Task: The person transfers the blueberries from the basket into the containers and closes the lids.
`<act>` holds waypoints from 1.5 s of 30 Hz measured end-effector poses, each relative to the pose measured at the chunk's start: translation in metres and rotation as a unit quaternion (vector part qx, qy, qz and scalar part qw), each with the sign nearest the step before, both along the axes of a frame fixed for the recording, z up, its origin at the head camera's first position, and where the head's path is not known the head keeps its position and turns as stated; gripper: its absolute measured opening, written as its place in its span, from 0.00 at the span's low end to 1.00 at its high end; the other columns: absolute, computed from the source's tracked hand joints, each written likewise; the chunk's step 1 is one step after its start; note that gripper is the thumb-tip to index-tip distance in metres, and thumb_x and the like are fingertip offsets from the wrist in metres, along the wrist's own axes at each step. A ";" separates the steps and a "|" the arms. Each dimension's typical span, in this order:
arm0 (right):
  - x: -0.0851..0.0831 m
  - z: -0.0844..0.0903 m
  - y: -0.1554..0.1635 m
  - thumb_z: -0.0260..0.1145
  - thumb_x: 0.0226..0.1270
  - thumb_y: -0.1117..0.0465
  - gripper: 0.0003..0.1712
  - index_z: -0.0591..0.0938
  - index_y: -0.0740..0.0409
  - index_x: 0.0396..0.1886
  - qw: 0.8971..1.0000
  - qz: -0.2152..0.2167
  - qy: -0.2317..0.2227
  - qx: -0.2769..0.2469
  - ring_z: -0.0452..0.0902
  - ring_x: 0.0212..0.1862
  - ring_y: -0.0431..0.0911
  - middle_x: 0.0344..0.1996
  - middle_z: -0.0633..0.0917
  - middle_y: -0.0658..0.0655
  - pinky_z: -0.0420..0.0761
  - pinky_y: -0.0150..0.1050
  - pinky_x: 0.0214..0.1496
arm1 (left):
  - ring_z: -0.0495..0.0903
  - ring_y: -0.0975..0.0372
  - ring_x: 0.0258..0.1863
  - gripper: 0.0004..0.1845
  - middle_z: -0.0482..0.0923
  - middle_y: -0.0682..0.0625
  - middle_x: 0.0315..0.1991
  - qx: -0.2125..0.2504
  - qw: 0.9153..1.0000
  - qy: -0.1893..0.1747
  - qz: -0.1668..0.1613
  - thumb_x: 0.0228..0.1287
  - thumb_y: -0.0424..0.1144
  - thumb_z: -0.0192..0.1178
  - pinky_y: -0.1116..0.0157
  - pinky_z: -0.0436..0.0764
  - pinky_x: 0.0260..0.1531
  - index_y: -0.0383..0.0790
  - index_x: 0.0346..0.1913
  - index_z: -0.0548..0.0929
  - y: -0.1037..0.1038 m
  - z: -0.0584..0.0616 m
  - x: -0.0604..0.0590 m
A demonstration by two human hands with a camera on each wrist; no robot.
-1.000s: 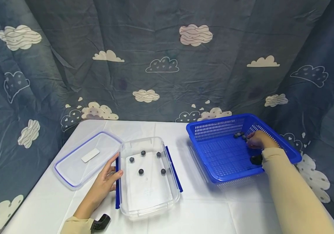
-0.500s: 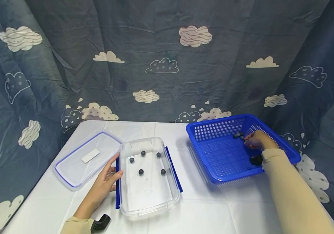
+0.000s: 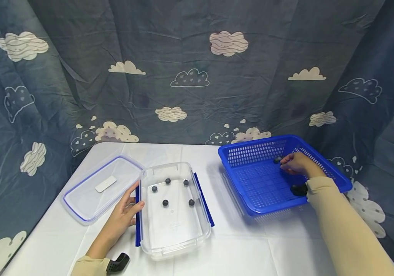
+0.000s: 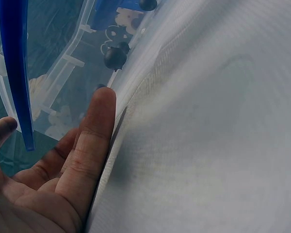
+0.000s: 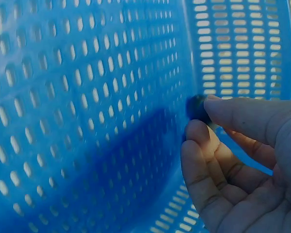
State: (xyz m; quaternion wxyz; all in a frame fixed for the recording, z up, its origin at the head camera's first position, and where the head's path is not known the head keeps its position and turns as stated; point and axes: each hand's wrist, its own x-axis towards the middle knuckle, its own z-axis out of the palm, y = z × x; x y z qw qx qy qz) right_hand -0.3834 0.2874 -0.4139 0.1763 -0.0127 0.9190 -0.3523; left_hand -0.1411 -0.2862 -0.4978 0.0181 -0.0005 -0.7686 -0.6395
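Note:
My left hand (image 3: 122,214) rests against the left side of a clear plastic food container (image 3: 174,234), its fingers fairly straight beside the blue side latch (image 4: 18,73). Several blueberries (image 3: 165,202) lie spread over the container's floor. On the right, my right hand (image 3: 297,164) reaches into a blue perforated basket (image 3: 259,184). Its thumb and index finger pinch a dark round blueberry (image 5: 197,108), partly covered by the fingertips. Beside those fingertips, a little more fruit (image 3: 277,159) sits near the basket's back wall; the hand may hide some.
A clear lid (image 3: 94,199) with a blue seal and a white label lies left of the container, on the white-covered table (image 3: 231,253). A dark cloud-print curtain (image 3: 190,50) hangs behind. The basket's raised rim surrounds the right hand.
My right hand has shifted slightly left inside the basket, toward the remaining blueberries, and its fingertips now pinch one. The left hand and container stay in place.

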 end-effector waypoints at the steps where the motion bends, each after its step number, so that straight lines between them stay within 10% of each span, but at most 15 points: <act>1: 0.000 0.000 -0.002 0.65 0.76 0.70 0.13 0.77 0.78 0.52 1.000 0.004 0.006 -0.003 0.78 0.33 0.41 0.31 0.82 0.53 0.83 0.32 0.35 | 0.84 0.56 0.51 0.38 0.74 0.30 0.62 0.000 1.000 0.001 0.000 0.81 0.40 0.59 0.60 0.91 0.39 0.61 0.87 0.57 0.000 0.000 0.000; 45: 0.033 0.026 -0.078 0.64 0.82 0.61 0.21 0.78 0.72 0.64 0.986 0.091 0.118 -0.076 0.82 0.41 0.44 0.42 0.87 0.63 0.86 0.31 0.44 | 0.84 0.55 0.52 0.38 0.74 0.30 0.63 -0.005 1.000 -0.004 0.001 0.81 0.42 0.60 0.59 0.92 0.41 0.61 0.87 0.56 0.000 0.000 0.001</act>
